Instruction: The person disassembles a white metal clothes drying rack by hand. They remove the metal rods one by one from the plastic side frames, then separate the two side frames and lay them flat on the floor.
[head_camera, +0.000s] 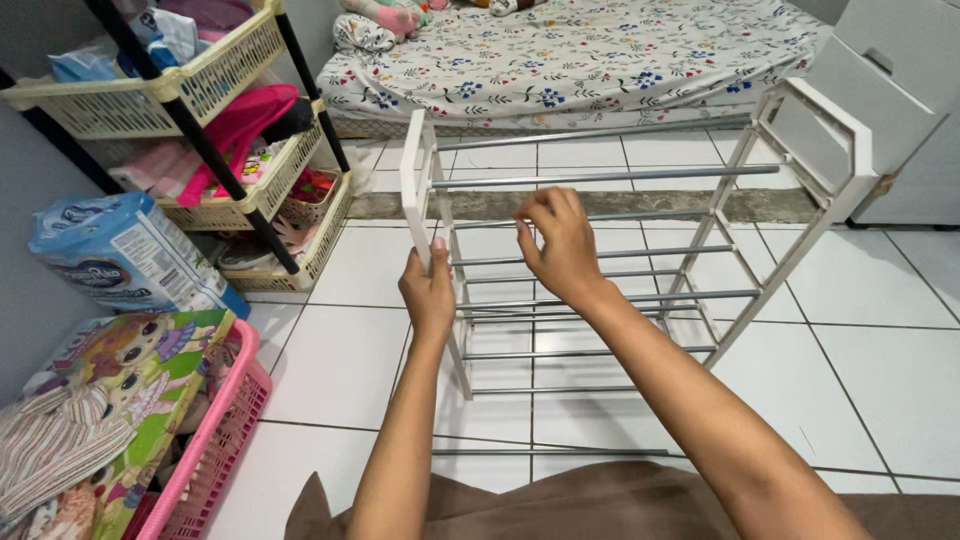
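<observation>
A white rack (838, 135) with several grey metal rods stands on the tiled floor in front of me. My left hand (428, 290) grips the white left side post (413, 180) of the rack from below. My right hand (560, 245) has its fingers curled around one of the upper metal rods (650, 177) near its left end. One loose grey rod (550, 452) lies on the floor close to my knees, on the near side of the rack.
A tiered plastic basket shelf (215, 75) stands at the left with clothes in it. A blue pack (125, 255) and a pink basket (215, 450) sit at the lower left. A flower-patterned mattress (600, 55) lies behind, a white cabinet (905, 70) at right.
</observation>
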